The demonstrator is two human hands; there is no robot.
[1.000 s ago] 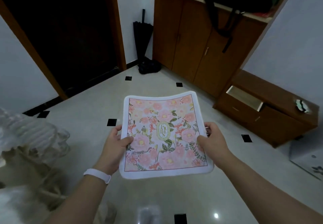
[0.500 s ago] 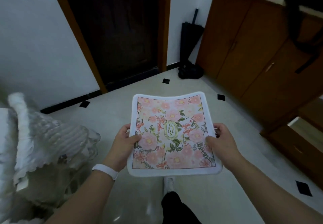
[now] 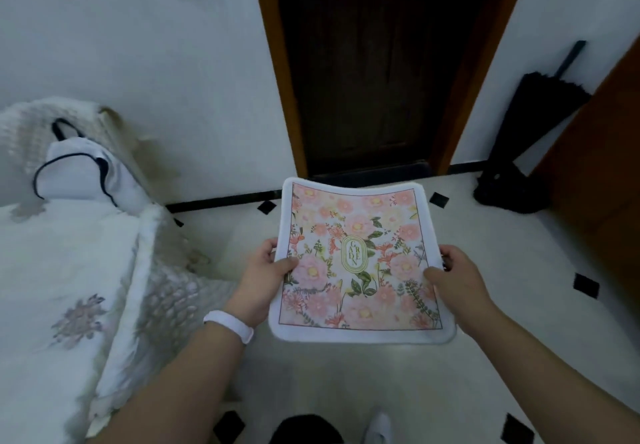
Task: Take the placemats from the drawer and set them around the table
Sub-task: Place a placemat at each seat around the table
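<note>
A pink floral placemat [image 3: 356, 256] with a white border and a green "GARDEN" oval in its middle is held flat in front of me, above the floor. My left hand [image 3: 265, 277] grips its left edge, thumb on top. On the opposite edge my right hand [image 3: 453, 279] holds it the same way. At the left lies the table [image 3: 45, 270], covered by a white cloth with a faint flower print and a lace overhang. The drawer is out of view.
A dark wooden door [image 3: 374, 62] in an orange-brown frame stands straight ahead. A folded black umbrella [image 3: 530, 125] leans in the corner at right, beside a brown cabinet side [image 3: 602, 152]. A white cushion [image 3: 83, 173] with dark piping rests at the table's far end.
My view has swung left: the cabinet and open drawer have slid out to the right and the cloth-covered table has come in at left. Both hands keep the same hold on the placemat.
</note>
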